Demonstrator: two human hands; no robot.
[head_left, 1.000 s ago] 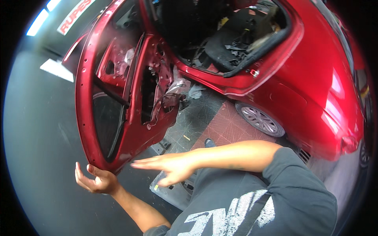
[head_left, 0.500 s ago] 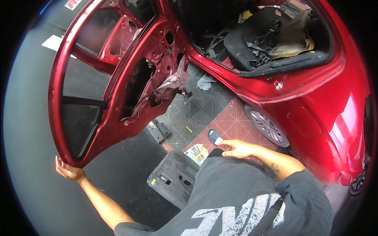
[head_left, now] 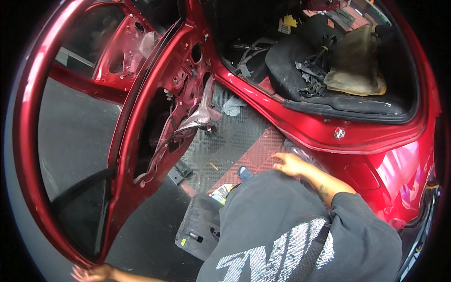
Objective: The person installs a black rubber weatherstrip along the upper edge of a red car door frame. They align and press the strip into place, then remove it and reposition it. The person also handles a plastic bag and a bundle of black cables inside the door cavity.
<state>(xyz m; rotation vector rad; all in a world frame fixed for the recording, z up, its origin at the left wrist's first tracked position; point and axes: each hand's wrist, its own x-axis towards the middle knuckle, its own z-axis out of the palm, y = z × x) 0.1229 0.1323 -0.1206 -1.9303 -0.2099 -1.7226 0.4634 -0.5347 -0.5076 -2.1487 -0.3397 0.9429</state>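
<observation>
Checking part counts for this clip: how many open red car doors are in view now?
2. The near door stands at left, with the left hand at its lower end in the picture; the far door is beyond it, toward the upper left. Others may be hidden.

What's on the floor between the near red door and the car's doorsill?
The head view shows a crumpled grey sheet, maybe cloth, on dark floor tiles between door and sill.
</observation>
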